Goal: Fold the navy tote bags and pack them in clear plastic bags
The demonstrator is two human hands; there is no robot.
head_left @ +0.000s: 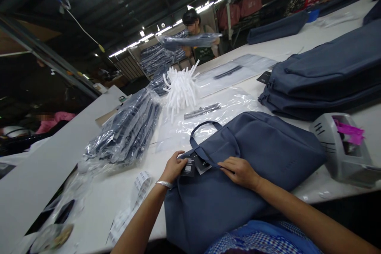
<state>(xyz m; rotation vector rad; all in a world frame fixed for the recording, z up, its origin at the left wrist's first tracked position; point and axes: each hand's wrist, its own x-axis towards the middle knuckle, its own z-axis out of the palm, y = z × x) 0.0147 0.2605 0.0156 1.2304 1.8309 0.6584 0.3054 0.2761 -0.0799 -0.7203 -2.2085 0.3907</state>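
Observation:
A dark blue handbag (268, 154) lies on the table in front of me, its looped handle (192, 137) standing up at the far side. My right hand (241, 171) pinches the near handle of the bag close to its end. At the bag's left end, my left hand (174, 167), with a silver bangle on its wrist, has its thumb against a black hang tag (188, 168) with white print; its fingertips are partly hidden. A second dark card (204, 165) rests between the two hands, under the strap.
Several plastic-wrapped bags (127, 127) are stacked at the left. Beyond my bag lie clear plastic sleeves (232, 101) and a bunch of white strips (181, 87). A grey tape dispenser (342, 151) stands right, below more blue bags (327, 71). A label roll (143, 184) lies left. A co-worker (205, 43) holds a plastic-wrapped item.

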